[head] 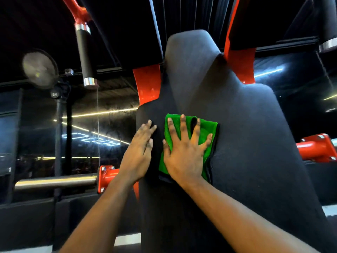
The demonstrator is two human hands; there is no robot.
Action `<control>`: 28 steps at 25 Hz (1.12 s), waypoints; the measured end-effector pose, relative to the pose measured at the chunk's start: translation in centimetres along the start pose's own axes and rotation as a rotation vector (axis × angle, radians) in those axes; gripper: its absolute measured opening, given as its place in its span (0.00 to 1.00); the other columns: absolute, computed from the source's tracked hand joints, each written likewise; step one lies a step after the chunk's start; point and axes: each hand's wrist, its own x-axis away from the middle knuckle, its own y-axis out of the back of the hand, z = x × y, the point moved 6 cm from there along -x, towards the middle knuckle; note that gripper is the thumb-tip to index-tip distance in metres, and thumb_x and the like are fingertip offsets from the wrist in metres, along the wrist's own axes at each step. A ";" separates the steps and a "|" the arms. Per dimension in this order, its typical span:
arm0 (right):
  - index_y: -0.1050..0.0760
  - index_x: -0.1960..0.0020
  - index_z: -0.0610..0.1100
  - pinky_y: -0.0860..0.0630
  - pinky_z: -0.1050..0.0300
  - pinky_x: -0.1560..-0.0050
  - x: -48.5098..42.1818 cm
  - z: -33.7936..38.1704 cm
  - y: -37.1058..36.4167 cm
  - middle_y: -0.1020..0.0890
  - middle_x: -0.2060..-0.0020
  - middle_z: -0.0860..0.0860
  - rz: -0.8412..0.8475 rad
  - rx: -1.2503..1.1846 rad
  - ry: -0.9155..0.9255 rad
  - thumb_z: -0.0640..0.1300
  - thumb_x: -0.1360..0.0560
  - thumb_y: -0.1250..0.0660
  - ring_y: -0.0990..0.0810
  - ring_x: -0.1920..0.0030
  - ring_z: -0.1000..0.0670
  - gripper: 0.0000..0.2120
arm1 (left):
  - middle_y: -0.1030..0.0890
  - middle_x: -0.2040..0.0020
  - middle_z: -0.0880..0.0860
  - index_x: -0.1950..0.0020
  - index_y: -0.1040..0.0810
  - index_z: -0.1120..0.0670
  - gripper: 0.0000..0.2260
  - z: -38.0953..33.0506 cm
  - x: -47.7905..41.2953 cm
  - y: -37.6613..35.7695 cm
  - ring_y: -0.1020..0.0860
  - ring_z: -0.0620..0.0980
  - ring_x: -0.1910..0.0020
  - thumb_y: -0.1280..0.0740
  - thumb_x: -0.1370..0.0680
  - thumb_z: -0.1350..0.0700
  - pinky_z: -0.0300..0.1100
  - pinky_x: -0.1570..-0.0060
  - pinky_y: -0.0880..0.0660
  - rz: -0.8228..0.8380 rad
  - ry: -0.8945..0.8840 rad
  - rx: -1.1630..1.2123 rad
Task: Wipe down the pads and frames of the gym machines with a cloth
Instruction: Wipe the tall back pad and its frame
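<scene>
Nearest us, the right forearm [246, 221] and left forearm [102, 212] are reaching up from the bottom edge toward the black back pad [255, 143]. The right hand [184, 156] is pressing the folded green cloth [207, 128] flat against the pad's left half, just under the narrowing neck. Its fingers are spread and straight, pinching nothing. The left hand [140, 152] is resting bare on the pad's left edge, fingers straight and together, gripping nothing. We are judging the wipe as mid-pad, with the neck and right half looking undone. Risks we are noting: the cloth is being held by palm pressure alone on a steep pad, so lifting off could let it slide or bunch. The bare left hand may smear a cleaned patch. The red frame [148, 83] behind the pad could be missed.
</scene>
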 end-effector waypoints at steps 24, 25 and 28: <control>0.50 0.18 0.60 0.49 0.29 0.25 6.2 -4.3 0.7 0.51 0.18 0.50 -0.008 0.072 0.065 0.65 0.20 0.46 0.53 0.19 0.38 0.33 | 0.49 0.18 0.41 0.19 0.44 0.43 0.25 -0.2 2.2 -3.2 0.54 0.41 0.19 0.49 0.17 0.49 0.55 0.21 0.54 -0.229 0.081 -0.366; 0.51 0.18 0.60 0.49 0.29 0.24 7.0 -4.3 0.6 0.52 0.18 0.50 0.005 0.080 0.102 0.64 0.20 0.45 0.53 0.19 0.38 0.33 | 0.49 0.18 0.42 0.19 0.45 0.43 0.24 -0.2 2.2 -3.2 0.54 0.42 0.19 0.48 0.16 0.49 0.56 0.21 0.53 -0.235 0.084 -0.382; 0.50 0.19 0.61 0.47 0.31 0.24 7.0 -5.4 0.8 0.49 0.18 0.49 0.033 0.133 0.218 0.59 0.20 0.40 0.48 0.20 0.37 0.33 | 0.49 0.18 0.43 0.19 0.45 0.44 0.24 -0.2 2.2 -3.2 0.53 0.44 0.19 0.47 0.15 0.51 0.59 0.22 0.52 -0.240 0.095 -0.426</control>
